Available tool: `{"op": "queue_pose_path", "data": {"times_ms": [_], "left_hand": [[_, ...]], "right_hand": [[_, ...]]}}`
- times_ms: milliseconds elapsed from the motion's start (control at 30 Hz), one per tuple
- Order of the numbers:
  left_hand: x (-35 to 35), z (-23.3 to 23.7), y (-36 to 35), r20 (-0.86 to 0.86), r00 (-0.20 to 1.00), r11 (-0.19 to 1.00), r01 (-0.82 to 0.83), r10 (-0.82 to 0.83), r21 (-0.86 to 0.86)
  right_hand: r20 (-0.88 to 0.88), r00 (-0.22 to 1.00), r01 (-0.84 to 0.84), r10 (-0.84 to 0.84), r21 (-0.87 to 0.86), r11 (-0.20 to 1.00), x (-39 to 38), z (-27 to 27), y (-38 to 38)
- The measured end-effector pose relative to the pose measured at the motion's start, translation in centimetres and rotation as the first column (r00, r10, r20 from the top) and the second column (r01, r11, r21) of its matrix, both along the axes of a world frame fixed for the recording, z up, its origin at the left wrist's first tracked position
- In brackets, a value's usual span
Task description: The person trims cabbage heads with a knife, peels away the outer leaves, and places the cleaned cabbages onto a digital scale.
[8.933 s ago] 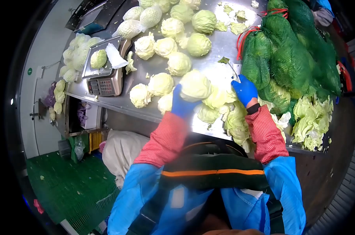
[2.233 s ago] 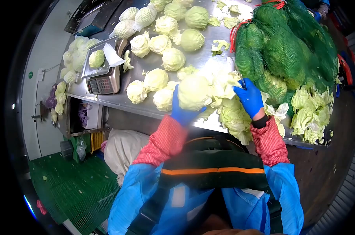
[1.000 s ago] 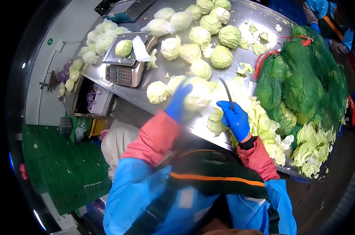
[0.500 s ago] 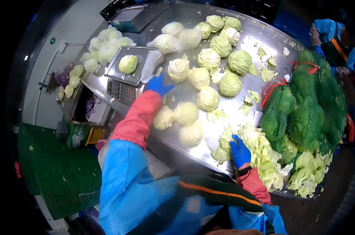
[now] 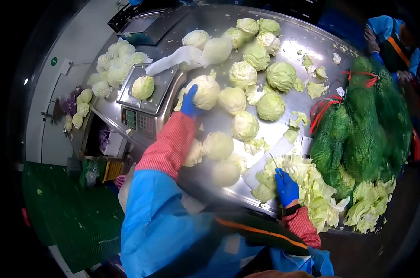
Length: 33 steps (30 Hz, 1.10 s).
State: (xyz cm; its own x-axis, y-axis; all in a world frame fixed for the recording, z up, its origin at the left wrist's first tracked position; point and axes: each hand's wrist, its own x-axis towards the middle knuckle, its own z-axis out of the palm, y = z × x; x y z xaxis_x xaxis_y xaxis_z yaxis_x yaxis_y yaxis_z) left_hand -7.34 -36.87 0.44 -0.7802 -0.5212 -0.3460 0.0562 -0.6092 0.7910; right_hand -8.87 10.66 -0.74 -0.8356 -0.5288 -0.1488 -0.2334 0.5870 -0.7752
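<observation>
Left hand [image 5: 190, 102], fingers apart, touches a cabbage [image 5: 207, 92] from the left; right hand [image 5: 287, 189] clamps a knife [image 5: 274, 161].

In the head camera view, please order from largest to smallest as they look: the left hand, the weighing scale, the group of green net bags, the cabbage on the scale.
1. Green net bags
2. Weighing scale
3. Cabbage on the scale and left hand: too alike to rank

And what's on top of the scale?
A pale green cabbage sits on the scale, and white foam wrap lies over its tray's far edge. The tray directly under the cabbage is hidden.
</observation>
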Motion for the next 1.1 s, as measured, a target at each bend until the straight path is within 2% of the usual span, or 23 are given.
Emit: {"op": "queue_pose_path", "data": {"times_ms": [67, 133, 167, 200, 233, 267, 300, 333, 400, 433, 467, 533, 567, 600, 633, 667, 700, 733, 800, 867, 933, 967, 1100], "left_hand": [[1.3, 3.2, 2.3, -0.128, 0.992, 0.991, 0.012, 0.004, 0.130], [2.2, 5.0, 4.1, -0.063, 0.998, 0.998, 0.000, -0.004, -0.058], [2.3, 5.7, 4.8, -0.032, 0.999, 0.989, 0.002, -0.006, -0.150], [2.1, 6.3, 5.5, -0.096, 0.994, 0.908, 0.011, -0.056, -0.418], [1.7, 5.1, 5.7, -0.023, 0.999, 0.760, 0.005, -0.027, -0.650], [1.6, 3.4, 4.8, 0.039, 0.999, 0.547, 0.017, 0.029, -0.837], [1.4, 2.6, 4.1, 0.057, 0.995, 0.471, 0.013, 0.079, -0.882], [1.2, 3.0, 4.1, 0.079, 0.982, 0.468, -0.010, 0.170, -0.884], [0.5, 1.8, 1.6, 0.062, 0.955, 0.359, -0.049, 0.291, -0.932], [0.2, 1.6, 1.2, 0.071, 0.910, 0.241, -0.032, 0.409, -0.970], [0.2, 1.8, 0.3, 0.107, 0.932, 0.317, -0.009, 0.347, -0.948], [-0.2, -0.3, -2.1, 0.223, 0.839, 0.266, 0.098, 0.496, -0.959], [-0.3, -1.6, -3.8, 0.299, 0.816, 0.241, 0.202, 0.494, -0.949], [-0.5, -2.9, -5.5, 0.372, 0.786, 0.215, 0.304, 0.493, -0.928], [-1.1, -2.7, -5.8, 0.442, 0.749, 0.190, 0.403, 0.495, -0.895], [-2.0, -3.0, -5.6, 0.308, 0.799, -0.018, 0.370, 0.517, -0.929], [-3.9, -1.1, -3.6, 0.169, 0.845, -0.228, 0.321, 0.508, -0.919], [-5.9, 0.6, -1.7, 0.027, 0.884, -0.429, 0.254, 0.468, -0.867], [-10.1, 2.7, 0.9, 0.102, 0.992, -0.050, 0.106, 0.078, -0.993], [-14.2, 2.7, 3.0, 0.298, 0.945, 0.127, 0.282, 0.137, -0.951], [-18.0, 1.1, 3.5, 0.475, 0.838, 0.191, 0.437, 0.269, -0.879], [-19.4, 0.4, 3.5, 0.618, 0.724, 0.236, 0.572, 0.306, -0.786], [-21.2, -3.0, 1.6, 0.545, 0.805, 0.388, 0.437, 0.233, -0.811]], "right_hand": [[0.056, 0.998, -0.010, 0.010, 0.011, 1.000, -0.4, 0.1, -0.3], [0.082, 0.996, -0.021, 0.021, -0.001, 1.000, -0.7, 0.0, -0.5], [0.130, 0.984, -0.133, 0.121, 0.093, 0.987, -1.0, 0.5, -0.6], [0.135, 0.982, -0.145, 0.131, 0.093, 0.985, -0.8, 0.5, -0.7], [0.133, 0.982, -0.146, 0.132, 0.099, 0.984, -0.6, 0.4, -0.3], [0.134, 0.981, -0.152, 0.138, 0.098, 0.984, -0.6, -0.1, -0.3], [0.120, 0.984, -0.142, 0.131, 0.082, 0.987, -0.6, -0.7, 0.0], [0.090, 0.989, -0.123, 0.115, 0.088, 0.988, -0.3, -0.7, 0.2], [0.038, 0.995, -0.090, 0.087, 0.099, 0.991, 0.5, -0.7, 0.3], [-0.032, 0.994, -0.099, 0.107, 0.185, 0.978, 0.7, -0.9, 0.4], [-0.038, 0.993, -0.098, 0.108, 0.219, 0.971, 0.9, -0.9, 0.8], [-0.055, 0.993, -0.083, 0.102, 0.278, 0.957, 1.2, -0.4, 1.4], [-0.102, 0.990, -0.072, 0.099, 0.243, 0.967, 1.4, -0.3, 2.0], [-0.053, 0.995, -0.065, 0.085, 0.306, 0.950, 1.4, 0.4, 2.3], [-0.068, 0.994, -0.064, 0.086, 0.279, 0.958, 1.2, 1.1, 2.8], [-0.081, 0.993, -0.066, 0.090, 0.255, 0.965, 1.1, 1.4, 3.4], [-0.108, 0.994, -0.019, 0.030, 0.096, 0.995, 1.4, 0.6, 4.3], [-0.062, 0.998, 0.013, -0.004, 0.150, 0.989, 1.4, 1.1, 4.3], [-0.114, 0.993, 0.004, 0.015, 0.162, 0.987, 1.4, 1.6, 3.9], [-0.101, 0.994, 0.050, -0.031, 0.188, 0.981, 1.3, 1.1, 3.3], [-0.115, 0.992, 0.078, -0.055, 0.200, 0.977, 1.2, 0.6, 3.2], [-0.129, 0.990, 0.081, -0.056, 0.200, 0.976, 1.4, 0.3, 3.3], [-0.122, 0.990, 0.101, -0.075, 0.221, 0.970, 1.5, 0.1, 3.4]]}}
